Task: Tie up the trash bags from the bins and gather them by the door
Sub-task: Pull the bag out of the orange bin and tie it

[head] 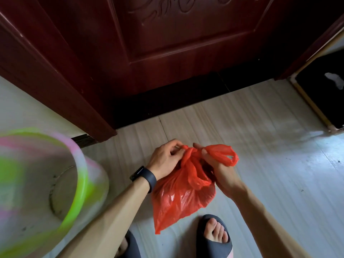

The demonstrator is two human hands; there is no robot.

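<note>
A red plastic trash bag (178,198) hangs between both hands above the pale tiled floor, just in front of the dark red wooden door (167,43). My left hand (164,158), with a dark watch on its wrist, pinches one handle strip at the bag's top. My right hand (217,164) grips the other handle, whose loop sticks out to the right. The two strips cross between the hands. The bag's contents are hidden.
An empty green, pink and white plastic bin (46,183) stands at the lower left, close to my left forearm. A dark cabinet (320,94) stands at the right. My feet in dark slippers (214,239) are below the bag.
</note>
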